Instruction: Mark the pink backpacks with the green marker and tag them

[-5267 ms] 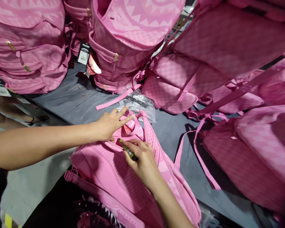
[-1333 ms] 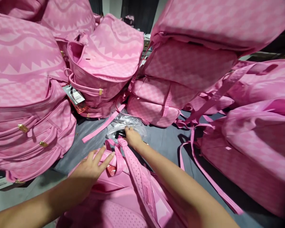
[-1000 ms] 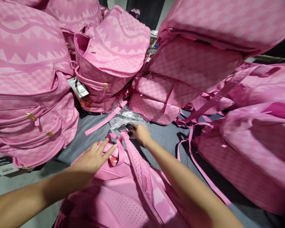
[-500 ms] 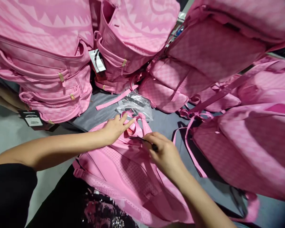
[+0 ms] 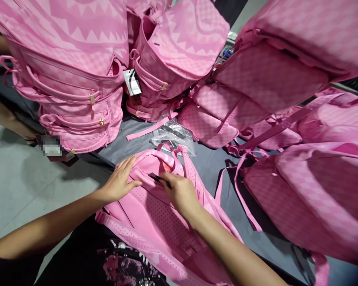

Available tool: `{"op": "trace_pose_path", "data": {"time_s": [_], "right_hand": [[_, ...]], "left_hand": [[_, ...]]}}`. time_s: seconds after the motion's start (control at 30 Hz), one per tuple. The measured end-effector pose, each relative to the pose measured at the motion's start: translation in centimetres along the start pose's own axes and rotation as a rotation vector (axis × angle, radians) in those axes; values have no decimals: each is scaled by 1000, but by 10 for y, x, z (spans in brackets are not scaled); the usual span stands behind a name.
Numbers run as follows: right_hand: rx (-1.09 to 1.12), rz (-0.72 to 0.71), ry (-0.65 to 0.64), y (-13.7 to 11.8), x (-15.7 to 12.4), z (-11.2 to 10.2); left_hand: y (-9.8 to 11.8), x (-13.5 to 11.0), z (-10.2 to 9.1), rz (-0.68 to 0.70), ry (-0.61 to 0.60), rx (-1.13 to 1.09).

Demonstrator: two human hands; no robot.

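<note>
Pink dotted backpack (image 5: 150,206) supports outstretched left fingers (image 5: 125,168); right fingers (image 5: 172,178) pinch a dark object (image 5: 154,177).

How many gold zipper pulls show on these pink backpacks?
5. On the leftmost backpack: top pull, middle pull, bottom pull. On the backpack to its right: higher pull, lower pull. Others may be hidden.

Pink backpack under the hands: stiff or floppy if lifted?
The backpack likely sags, given its creased, soft-looking fabric. Its dotted back panel may hold shape better; it looks padded. The near shoulder strap probably flops, being narrow and bendable-looking.
</note>
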State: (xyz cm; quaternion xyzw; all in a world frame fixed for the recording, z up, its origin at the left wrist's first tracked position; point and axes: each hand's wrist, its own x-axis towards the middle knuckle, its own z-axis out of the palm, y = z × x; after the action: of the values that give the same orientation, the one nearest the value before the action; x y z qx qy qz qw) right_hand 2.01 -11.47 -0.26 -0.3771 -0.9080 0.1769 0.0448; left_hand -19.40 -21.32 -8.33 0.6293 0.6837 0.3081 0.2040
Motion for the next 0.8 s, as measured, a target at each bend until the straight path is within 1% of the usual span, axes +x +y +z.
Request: {"op": "trace_pose_path", "data": {"time_s": [0.1, 0.17, 0.23, 0.3, 0.4, 0.53, 0.6, 0.67, 0.73, 0.8], "right_hand": [[-155, 13, -231, -7, 12, 3], [-260, -13, -333, -11, 21, 3], [-332, -38, -389, -17, 30, 2], [-358, -59, -423, -23, 36, 4], [-404, -81, -474, -34, 40, 5], [-470, -72, -484, -44, 37, -2], [-481, -73, -463, -45, 38, -5], [-406, -58, -392, -44, 41, -3], [-268, -57, -318, -42, 49, 4], [-156, -89, -279, -42, 58, 14]], "left_hand": [[0, 0, 7, 22, 47, -1], [-2, 0, 9, 32, 64, 17], [-4, -1, 11, 35, 79, 43], [-7, -1, 13, 33, 82, 62], [-11, -2, 16, 33, 79, 65], [-15, -1, 19, 39, 89, 55], [-16, -1, 21, 39, 94, 53], [-17, -2, 23, 44, 94, 49], [-19, -3, 25, 51, 102, 41], [-21, -5, 27, 63, 113, 30]]}}
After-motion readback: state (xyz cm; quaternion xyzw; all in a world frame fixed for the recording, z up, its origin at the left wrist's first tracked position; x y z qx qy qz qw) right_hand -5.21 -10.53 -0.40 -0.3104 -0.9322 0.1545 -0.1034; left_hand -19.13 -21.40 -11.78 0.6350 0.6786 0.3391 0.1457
